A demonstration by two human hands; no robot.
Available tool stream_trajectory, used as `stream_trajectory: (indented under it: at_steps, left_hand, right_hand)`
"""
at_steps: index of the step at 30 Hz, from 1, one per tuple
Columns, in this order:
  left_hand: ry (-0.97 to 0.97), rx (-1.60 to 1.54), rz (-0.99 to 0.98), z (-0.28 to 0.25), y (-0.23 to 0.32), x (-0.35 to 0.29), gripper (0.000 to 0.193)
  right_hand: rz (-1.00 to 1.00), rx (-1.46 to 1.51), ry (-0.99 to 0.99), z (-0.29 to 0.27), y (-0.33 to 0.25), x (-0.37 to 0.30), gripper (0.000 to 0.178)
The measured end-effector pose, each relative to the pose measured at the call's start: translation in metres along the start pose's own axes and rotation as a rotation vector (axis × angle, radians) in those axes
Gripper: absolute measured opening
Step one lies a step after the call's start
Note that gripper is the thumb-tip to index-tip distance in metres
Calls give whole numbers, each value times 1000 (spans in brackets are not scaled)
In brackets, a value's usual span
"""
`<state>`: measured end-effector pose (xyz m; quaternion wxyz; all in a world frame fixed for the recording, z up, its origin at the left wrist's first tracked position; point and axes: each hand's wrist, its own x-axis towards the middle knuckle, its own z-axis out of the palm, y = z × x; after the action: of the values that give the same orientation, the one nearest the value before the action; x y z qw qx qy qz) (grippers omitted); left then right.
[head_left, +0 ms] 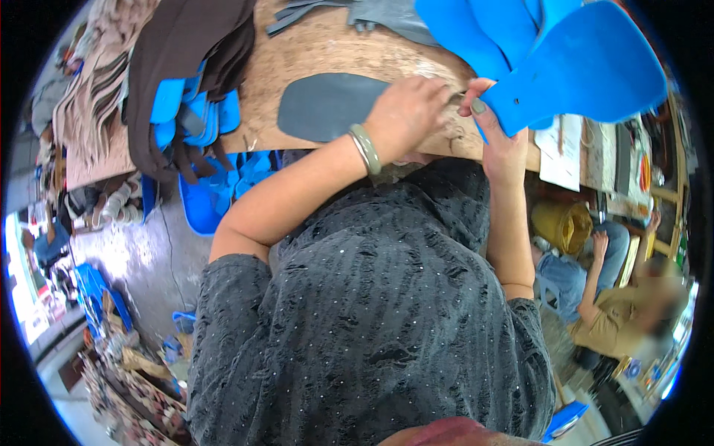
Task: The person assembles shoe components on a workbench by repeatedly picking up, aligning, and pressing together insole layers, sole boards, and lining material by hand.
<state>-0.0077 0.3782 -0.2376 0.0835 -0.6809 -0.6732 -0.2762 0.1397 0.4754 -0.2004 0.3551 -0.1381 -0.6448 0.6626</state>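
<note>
1. Gripping one blue sheet [587, 67], the right hand [500, 137] pinches its lower corner between thumb and fingers; the sheet fans up and to the right, above that hand.
2. One left hand [405, 115], with one pale bangle [365, 149] on the wrist, is curled shut over the wooden table [327, 48]; something thin seems to poke out toward the right hand, but I cannot tell what it is.
3. The two hands sit just beside each other at the table edge, nearly touching.
4. One grey piece [323, 105] lies flat on the table, its right end under the left hand, well left of the blue sheet.
5. More blue sheets [476, 30], at least two, are stacked behind the held one.
6. One heap of brown strips [186, 67] drapes over the table's left end, with several blue cutouts [193, 115] beneath it.
7. One other person [617, 312] sits lower right.
</note>
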Motion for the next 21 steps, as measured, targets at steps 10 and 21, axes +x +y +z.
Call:
stream_trajectory:
  at_steps: [10,21]
  left_hand:
    - [-155,175,-363,-117,-32,-130,42]
    - [241,37,-558,-131,-51,-174,34]
  right_hand:
    - [239,-268,-171,-11,30,18,39]
    - [272,-188,-163,16,2,-1,63]
